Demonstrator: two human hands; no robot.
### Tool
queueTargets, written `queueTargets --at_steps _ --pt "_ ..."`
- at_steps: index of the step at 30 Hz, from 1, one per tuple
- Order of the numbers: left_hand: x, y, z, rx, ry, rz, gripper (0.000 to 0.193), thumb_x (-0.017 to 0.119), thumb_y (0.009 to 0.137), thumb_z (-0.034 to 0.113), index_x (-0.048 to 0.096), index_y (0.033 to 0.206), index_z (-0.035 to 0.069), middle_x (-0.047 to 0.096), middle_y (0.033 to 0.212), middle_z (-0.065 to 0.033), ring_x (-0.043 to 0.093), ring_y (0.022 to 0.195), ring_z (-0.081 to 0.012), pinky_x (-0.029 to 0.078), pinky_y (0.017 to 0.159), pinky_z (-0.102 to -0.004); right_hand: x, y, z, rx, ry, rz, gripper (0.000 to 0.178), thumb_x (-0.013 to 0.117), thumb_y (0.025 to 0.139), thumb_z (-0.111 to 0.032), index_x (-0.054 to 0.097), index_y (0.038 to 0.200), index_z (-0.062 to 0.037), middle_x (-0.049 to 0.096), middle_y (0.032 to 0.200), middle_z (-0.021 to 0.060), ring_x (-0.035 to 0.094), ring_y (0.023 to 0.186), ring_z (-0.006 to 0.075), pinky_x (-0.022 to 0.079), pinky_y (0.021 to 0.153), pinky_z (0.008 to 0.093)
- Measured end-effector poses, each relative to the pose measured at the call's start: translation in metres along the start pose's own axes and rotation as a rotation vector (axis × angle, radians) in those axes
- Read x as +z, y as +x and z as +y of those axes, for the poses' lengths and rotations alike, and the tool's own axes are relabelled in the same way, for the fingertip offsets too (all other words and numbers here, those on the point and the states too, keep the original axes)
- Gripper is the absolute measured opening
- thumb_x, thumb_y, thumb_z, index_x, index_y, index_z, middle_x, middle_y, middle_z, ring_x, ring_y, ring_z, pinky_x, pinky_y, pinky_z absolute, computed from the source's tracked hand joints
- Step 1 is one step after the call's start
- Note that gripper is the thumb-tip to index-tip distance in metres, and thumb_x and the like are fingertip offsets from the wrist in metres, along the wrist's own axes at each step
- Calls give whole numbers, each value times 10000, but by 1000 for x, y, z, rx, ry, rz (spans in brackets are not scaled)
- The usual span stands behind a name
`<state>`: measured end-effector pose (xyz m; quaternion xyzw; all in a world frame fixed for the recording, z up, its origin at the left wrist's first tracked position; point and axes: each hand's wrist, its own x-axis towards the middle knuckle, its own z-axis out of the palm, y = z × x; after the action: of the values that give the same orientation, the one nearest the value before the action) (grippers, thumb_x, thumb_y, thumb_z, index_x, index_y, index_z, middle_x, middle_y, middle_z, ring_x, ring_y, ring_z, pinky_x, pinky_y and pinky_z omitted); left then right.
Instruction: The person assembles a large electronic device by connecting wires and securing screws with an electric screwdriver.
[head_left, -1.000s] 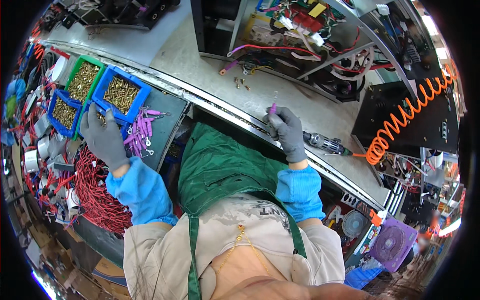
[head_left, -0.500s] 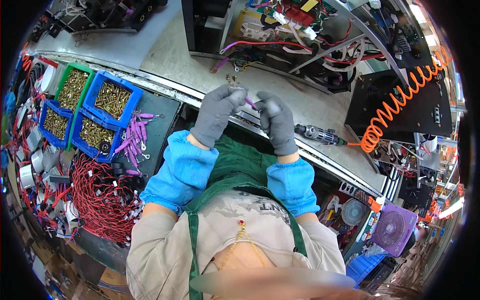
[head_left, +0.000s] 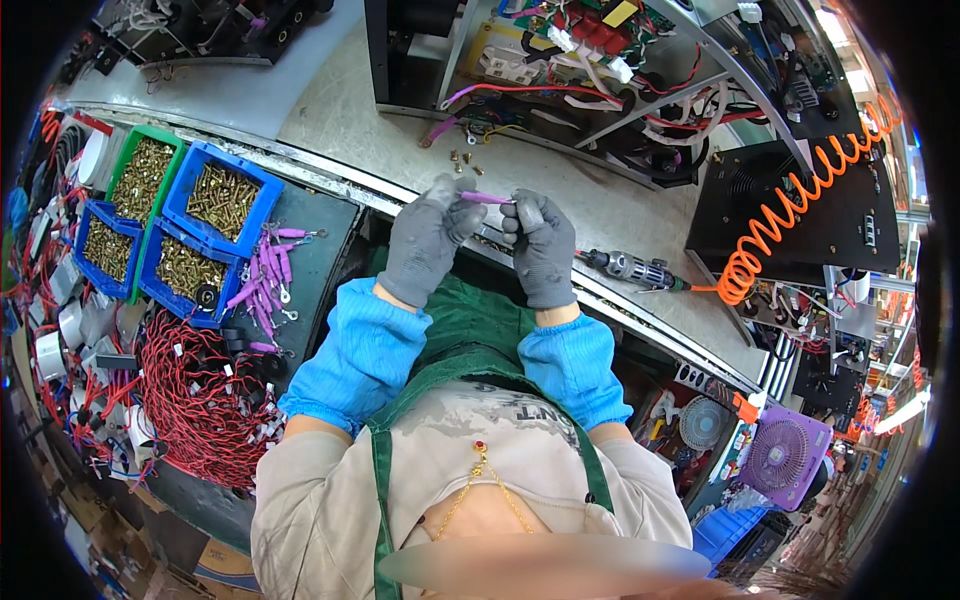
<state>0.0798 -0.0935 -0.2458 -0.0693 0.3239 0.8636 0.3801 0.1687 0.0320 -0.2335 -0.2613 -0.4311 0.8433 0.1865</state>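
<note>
A short purple-sleeved cable (head_left: 485, 197) lies level between my two gloved hands, over the bench's near edge. My left hand (head_left: 425, 240) pinches its left end. The fingers of my right hand (head_left: 542, 245) are closed on its right end, where a small metal tip shows. Just beyond my fingers, several brass-coloured screws (head_left: 466, 161) rest on the bench top (head_left: 340, 130). To the right of my right hand lies a power screwdriver (head_left: 635, 268) on the bench, joined to an orange coiled hose (head_left: 790, 215).
An open metal chassis (head_left: 590, 150) full of wiring and boards stands at the far side. On the left are blue bins (head_left: 245, 245) and a green bin (head_left: 180, 150) of screws, a pile of purple-sleeved cables (head_left: 268, 275) and a heap of red-black wires (head_left: 200, 400). A black panel (head_left: 800, 210) is at right.
My right hand has turned and moved slightly left, its fingers now closed on the cable's end. The cable has swung from a slant to nearly level.
</note>
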Motion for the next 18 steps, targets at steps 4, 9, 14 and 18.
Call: queueTargets --at_steps 4,9,14,18 --pt "-17 -6 15 409 935 -141 197 551 907 189 635 1002 39 614 857 -66 626 759 -195 526 657 -287 -15 2 -11 -99 -713 -49 197 590 866 -159 622 1005 -23 631 832 85 583 686 167 472 632 267" --pt "-32 -5 26 598 2047 -754 159 586 848 251 666 882 117 595 784 -75 602 730 -282 476 648 -395 -17 3 -22 -455 -1705 -739 135 574 822 -181 632 890 -79 621 819 124 588 712 311 474 653 369" --pt "-32 -11 35 153 1298 -283 258 634 850 291 695 987 81 652 738 -82 594 605 -171 487 599 -297 -7 20 -33 -277 -1478 -652 167 584 831 -202 646 915 -72 617 810 139 597 745 326 472 659 377" --pt "-35 -11 31 65 995 -28 271 620 875 243 673 952 -11 627 700 -35 540 564 -68 449 535 -219 10 38 -29 -195 -1500 -696 193 598 833 -213 644 941 -60 629 849 143 598 760 325 476 675 362"
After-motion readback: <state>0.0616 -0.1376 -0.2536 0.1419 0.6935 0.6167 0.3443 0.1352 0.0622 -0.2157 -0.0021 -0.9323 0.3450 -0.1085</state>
